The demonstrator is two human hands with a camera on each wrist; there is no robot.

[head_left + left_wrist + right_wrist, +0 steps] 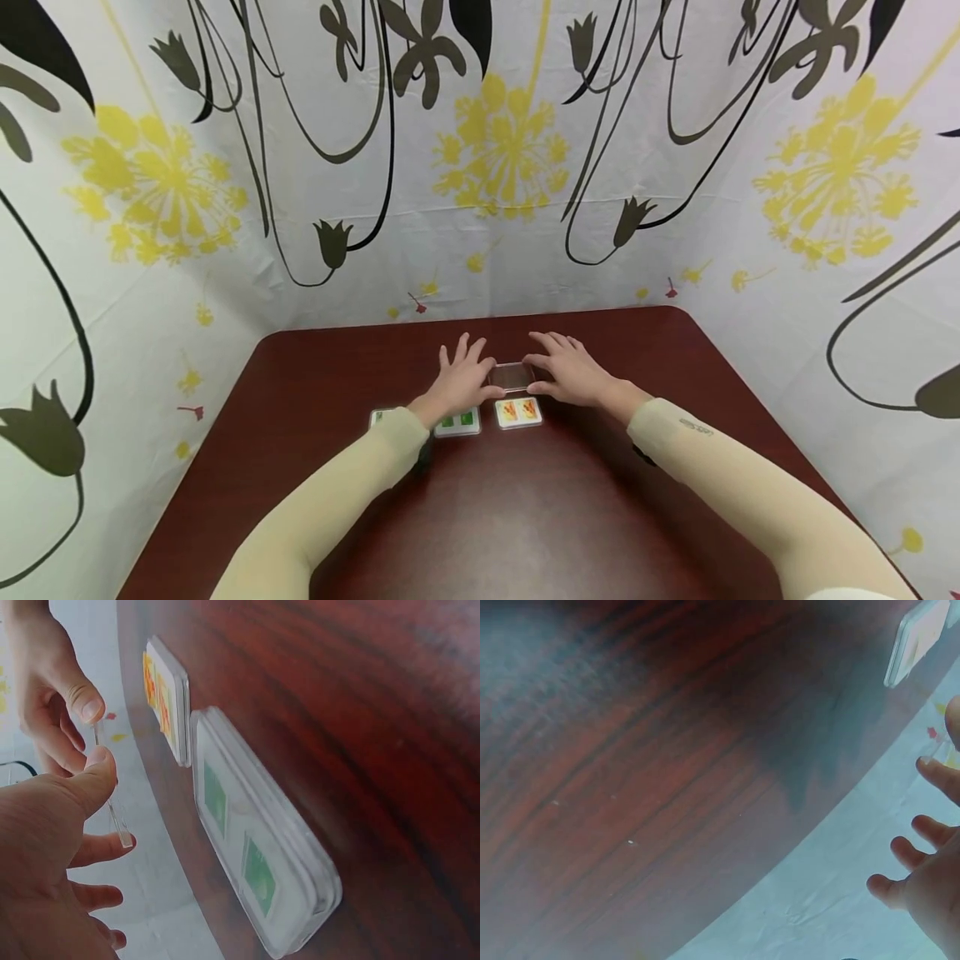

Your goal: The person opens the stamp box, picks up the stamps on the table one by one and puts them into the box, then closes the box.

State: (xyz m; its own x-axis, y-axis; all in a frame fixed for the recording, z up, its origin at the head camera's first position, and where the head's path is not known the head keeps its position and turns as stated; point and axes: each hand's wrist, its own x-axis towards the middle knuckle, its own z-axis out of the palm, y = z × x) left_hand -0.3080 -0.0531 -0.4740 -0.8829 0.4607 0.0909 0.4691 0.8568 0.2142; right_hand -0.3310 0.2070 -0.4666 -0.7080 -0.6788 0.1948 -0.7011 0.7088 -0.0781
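A thin clear plastic lid [512, 377] is held up between the two hands over the far part of the table. My left hand [461, 379] pinches its left end between thumb and index finger, the other fingers spread. At the opposite end, the thumb and index finger of my right hand [573, 371] pinch it. In the left wrist view the lid [122, 832] shows edge-on. Below the hands lies a clear flat case with two orange pictures [518, 412]. Beside it is a case with two green pictures [259, 874], partly covered by the left arm in the head view.
Another flat case [377, 415] shows at the left, mostly hidden behind the left sleeve [352, 467]. The dark red-brown table [517, 517] has rounded far corners. White cloth walls with flower prints [487, 275] stand close around its back and sides.
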